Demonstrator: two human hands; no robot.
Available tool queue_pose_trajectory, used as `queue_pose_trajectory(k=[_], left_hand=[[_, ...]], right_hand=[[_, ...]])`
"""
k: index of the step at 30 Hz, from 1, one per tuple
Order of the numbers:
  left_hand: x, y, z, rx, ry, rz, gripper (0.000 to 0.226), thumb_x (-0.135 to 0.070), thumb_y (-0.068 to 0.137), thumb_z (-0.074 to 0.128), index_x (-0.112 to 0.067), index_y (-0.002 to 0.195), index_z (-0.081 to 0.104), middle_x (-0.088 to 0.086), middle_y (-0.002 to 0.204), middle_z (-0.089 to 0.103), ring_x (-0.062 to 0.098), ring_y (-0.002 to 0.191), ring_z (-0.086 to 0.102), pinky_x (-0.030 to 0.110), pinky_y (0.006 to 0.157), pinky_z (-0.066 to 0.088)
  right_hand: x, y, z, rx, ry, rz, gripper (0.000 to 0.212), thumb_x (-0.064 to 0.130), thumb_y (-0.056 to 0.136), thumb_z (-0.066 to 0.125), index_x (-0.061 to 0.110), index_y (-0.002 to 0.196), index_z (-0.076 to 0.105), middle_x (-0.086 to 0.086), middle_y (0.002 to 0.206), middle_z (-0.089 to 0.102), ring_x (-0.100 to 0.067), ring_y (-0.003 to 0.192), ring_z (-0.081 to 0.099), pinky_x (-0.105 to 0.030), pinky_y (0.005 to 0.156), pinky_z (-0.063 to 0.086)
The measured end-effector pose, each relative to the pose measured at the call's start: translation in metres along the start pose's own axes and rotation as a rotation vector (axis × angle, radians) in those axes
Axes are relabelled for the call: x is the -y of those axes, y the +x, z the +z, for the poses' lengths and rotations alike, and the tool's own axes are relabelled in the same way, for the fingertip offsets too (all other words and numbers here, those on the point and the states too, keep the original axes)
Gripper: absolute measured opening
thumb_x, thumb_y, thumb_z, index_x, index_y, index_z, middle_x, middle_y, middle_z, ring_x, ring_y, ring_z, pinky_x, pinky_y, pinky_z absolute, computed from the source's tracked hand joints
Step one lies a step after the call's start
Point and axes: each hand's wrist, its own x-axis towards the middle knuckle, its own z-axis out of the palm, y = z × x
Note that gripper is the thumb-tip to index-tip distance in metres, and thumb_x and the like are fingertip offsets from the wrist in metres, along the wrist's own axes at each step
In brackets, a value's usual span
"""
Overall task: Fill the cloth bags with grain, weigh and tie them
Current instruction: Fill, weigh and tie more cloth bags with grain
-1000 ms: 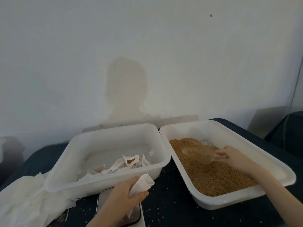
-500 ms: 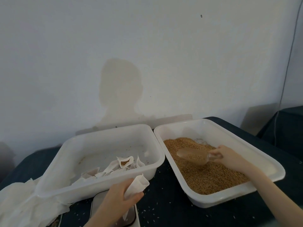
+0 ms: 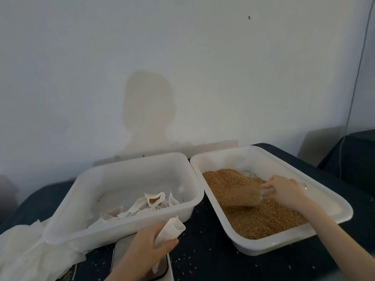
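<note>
While our right hand (image 3: 284, 192) is curled around the handle of a clear plastic scoop (image 3: 242, 196), the scoop's bowl lies tipped on its side in the grain (image 3: 261, 218), already loaded with the brown kernels. That grain fills most of the right-hand white tub (image 3: 332, 207), piled higher toward the back.

Our left hand (image 3: 146, 248) is down at the front, fingers and thumb pinching a small white cloth bag (image 3: 171, 229) with its open mouth pointing up and to the right. It's held just in front of the left white tub (image 3: 125, 226) and right above the kitchen scale (image 3: 121, 252), which pokes out from under that tub's front edge. We can't read anything on the scale from here.

Inside the left tub there's a loose heap of more cloth bags (image 3: 142, 205), and one of them (image 3: 154, 200) sits open with a bit of grain showing in it.

A crumpled white cloth (image 3: 24, 252) is bunched up at the left, touching the tub's corner. Everything sits on a dark tablecloth (image 3: 205, 258) speckled with stray grains, with a pale wall (image 3: 182, 67) behind.
</note>
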Motion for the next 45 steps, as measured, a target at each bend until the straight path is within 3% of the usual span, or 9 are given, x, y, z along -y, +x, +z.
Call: queue_pose_trajectory(k=[6,10,14,17,23,27,31,35,45], left_hand=[[-0.001,-0.001,0.001,0.003,-0.004,-0.023,0.022,-0.035,0.08,0.07,-0.047,0.091,0.057,-0.025,0.084,0.066,-0.006,0.085,0.06,0.014,0.068,0.045],[-0.001,-0.002,-0.002,0.01,-0.024,0.02,0.02,-0.038,0.076,0.069,-0.054,0.087,0.062,-0.029,0.089,0.064,-0.006,0.085,0.06,0.013,0.068,0.046],[0.002,-0.001,-0.002,-0.029,-0.011,0.012,0.032,-0.059,0.064,0.058,-0.068,0.094,0.051,-0.027,0.093,0.063,-0.005,0.087,0.059,0.013,0.073,0.048],[0.005,0.0,-0.003,-0.047,0.014,-0.021,0.031,-0.062,0.065,0.057,-0.068,0.094,0.05,-0.035,0.095,0.06,-0.011,0.089,0.056,0.013,0.069,0.048],[0.005,-0.003,-0.009,-0.097,0.103,-0.121,0.024,-0.056,0.073,0.062,-0.061,0.091,0.045,-0.043,0.085,0.055,-0.025,0.087,0.048,0.007,0.061,0.039],[0.005,-0.004,-0.014,-0.153,0.146,-0.125,0.036,-0.06,0.07,0.06,-0.052,0.102,0.045,-0.027,0.092,0.058,-0.009,0.085,0.056,0.015,0.073,0.046],[0.005,-0.008,-0.021,-0.209,0.208,-0.08,0.052,-0.068,0.065,0.058,-0.049,0.11,0.043,-0.028,0.096,0.055,-0.007,0.088,0.053,0.019,0.078,0.045],[0.001,-0.009,-0.026,-0.224,0.336,-0.033,0.058,-0.074,0.064,0.053,-0.048,0.115,0.04,-0.03,0.098,0.05,-0.005,0.09,0.05,0.02,0.081,0.042],[-0.004,-0.007,-0.022,-0.098,0.549,-0.029,0.073,-0.077,0.074,0.044,-0.037,0.134,0.032,-0.023,0.13,0.041,-0.001,0.117,0.036,0.022,0.102,0.023]], right_hand=[[0.001,-0.001,0.0,0.086,0.174,-0.025,0.019,0.026,0.087,0.061,0.042,0.085,0.071,0.019,0.092,0.065,-0.01,0.08,0.063,-0.028,0.079,0.051],[0.001,-0.005,0.004,0.127,0.328,-0.079,0.028,0.017,0.087,0.067,0.036,0.107,0.068,0.017,0.11,0.064,-0.008,0.097,0.061,-0.033,0.094,0.049],[0.011,-0.015,-0.007,0.055,0.468,-0.136,0.021,0.019,0.088,0.066,0.035,0.101,0.068,0.011,0.083,0.064,-0.011,0.073,0.062,-0.017,0.068,0.048],[0.025,-0.021,-0.025,0.017,0.512,-0.189,0.018,0.023,0.09,0.064,0.038,0.101,0.064,0.004,0.086,0.062,-0.027,0.074,0.061,-0.025,0.066,0.051],[0.061,-0.03,-0.047,0.193,0.59,-0.398,0.026,0.024,0.09,0.064,0.047,0.103,0.062,0.022,0.109,0.059,0.007,0.099,0.056,-0.011,0.077,0.041],[0.084,-0.034,-0.045,0.364,0.571,-0.52,0.029,0.031,0.087,0.066,0.056,0.101,0.065,0.031,0.101,0.055,0.012,0.1,0.054,-0.013,0.085,0.046],[0.102,-0.031,-0.042,0.366,0.526,-0.545,0.029,0.034,0.087,0.067,0.057,0.103,0.063,0.033,0.102,0.053,0.014,0.103,0.053,-0.022,0.094,0.046],[0.115,-0.034,-0.046,0.394,0.483,-0.586,0.034,0.028,0.089,0.064,0.059,0.103,0.061,0.035,0.102,0.052,0.016,0.102,0.052,-0.015,0.092,0.045],[0.138,-0.044,-0.058,0.425,0.357,-0.65,0.032,0.023,0.091,0.059,0.051,0.105,0.063,0.013,0.111,0.052,0.0,0.108,0.05,-0.024,0.099,0.043]])
